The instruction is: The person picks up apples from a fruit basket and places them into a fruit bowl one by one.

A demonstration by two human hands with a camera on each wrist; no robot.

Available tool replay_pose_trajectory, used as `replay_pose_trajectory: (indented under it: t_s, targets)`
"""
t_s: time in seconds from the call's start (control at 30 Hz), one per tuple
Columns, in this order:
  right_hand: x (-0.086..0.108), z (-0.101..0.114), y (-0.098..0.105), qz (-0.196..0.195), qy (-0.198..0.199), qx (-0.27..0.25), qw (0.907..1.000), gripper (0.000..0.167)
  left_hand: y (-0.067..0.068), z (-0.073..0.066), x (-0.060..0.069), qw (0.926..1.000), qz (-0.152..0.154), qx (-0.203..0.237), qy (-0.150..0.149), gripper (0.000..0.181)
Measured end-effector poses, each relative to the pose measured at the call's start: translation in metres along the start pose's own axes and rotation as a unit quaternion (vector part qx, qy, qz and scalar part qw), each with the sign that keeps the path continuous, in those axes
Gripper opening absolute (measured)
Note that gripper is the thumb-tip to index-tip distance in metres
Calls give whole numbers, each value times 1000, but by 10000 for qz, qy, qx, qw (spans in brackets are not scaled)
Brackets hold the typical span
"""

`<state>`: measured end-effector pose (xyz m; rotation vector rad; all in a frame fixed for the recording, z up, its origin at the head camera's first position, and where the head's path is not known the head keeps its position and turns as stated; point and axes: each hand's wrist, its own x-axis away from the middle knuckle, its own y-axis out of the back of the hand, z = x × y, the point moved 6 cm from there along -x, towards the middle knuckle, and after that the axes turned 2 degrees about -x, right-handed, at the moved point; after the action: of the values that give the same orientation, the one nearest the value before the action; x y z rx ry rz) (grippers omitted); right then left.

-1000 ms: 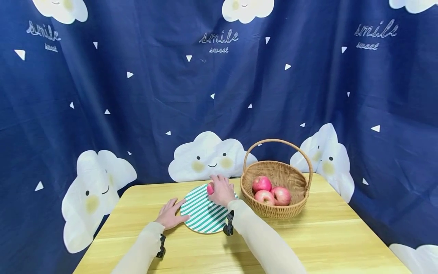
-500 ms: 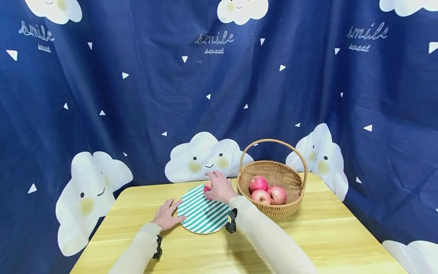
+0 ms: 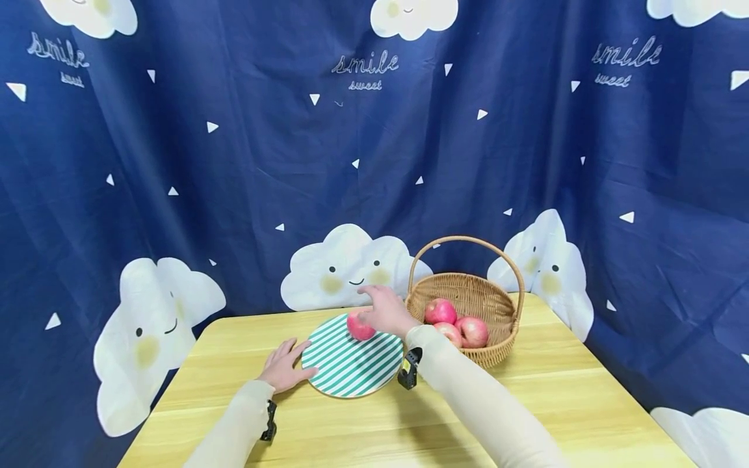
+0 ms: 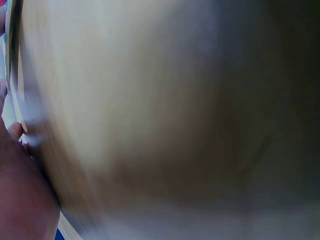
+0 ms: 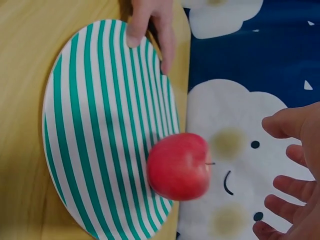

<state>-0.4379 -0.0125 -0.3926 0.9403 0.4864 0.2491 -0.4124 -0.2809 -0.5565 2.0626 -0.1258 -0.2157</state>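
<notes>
A red apple [image 3: 357,329] sits on a round board with green and white stripes [image 3: 350,368], near its far edge. Just above and to the right of that apple hovers my right hand [image 3: 391,313]. In the right wrist view the fingers of this hand [image 5: 301,180] are spread apart, with a gap between them and the apple [image 5: 178,167]. My left hand [image 3: 283,369] rests at the board's left edge, its thumb and fingers extended onto the rim. The left wrist view catches only part of the left hand [image 4: 22,190] beside blurred wood.
A wicker basket with a tall handle [image 3: 497,355] stands on the right of the wooden table [image 3: 234,351]. Inside it lie three visible apples [image 3: 471,332]. A dark blue curtain [image 3: 263,143] with cloud prints hangs behind the table.
My right hand has let go of the apple and risen away to the right, leaving the apple on the striped board. The left hand has stayed at the board's edge.
</notes>
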Motion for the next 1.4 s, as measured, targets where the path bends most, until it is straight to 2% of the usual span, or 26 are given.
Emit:
replay_pose_trajectory:
  t_s: [0.33, 0.57, 0.73, 0.83, 1.07, 1.23, 1.4]
  targets:
    - [0, -7, 40, -249, 179, -337, 9990, 42, 0, 4, 0, 9999, 16, -123, 71, 89]
    - [6, -19, 61, -190, -168, -808, 9964, 35, 1, 2, 4, 9999, 44, -92, 115, 87]
    - [7, -33, 74, -217, -245, -960, 9948, 26, 1, 1, 7, 9999, 14, -54, 121, 86]
    - [7, -42, 81, -230, -261, -1054, 9938, 25, 0, 1, 7, 9999, 10, -42, 116, 86]
    - [8, -64, 95, -224, 12, -1097, 9937, 24, 0, -1, 5, 9999, 5, -106, 106, 86]
    - [9, -83, 103, -258, -147, -1291, 9912, 24, 0, -2, 2, 9999, 13, -115, 84, 88]
    - [8, -94, 104, -234, -213, -1417, 9894, 29, -2, 3, -1, 9998, -15, -155, 102, 87]
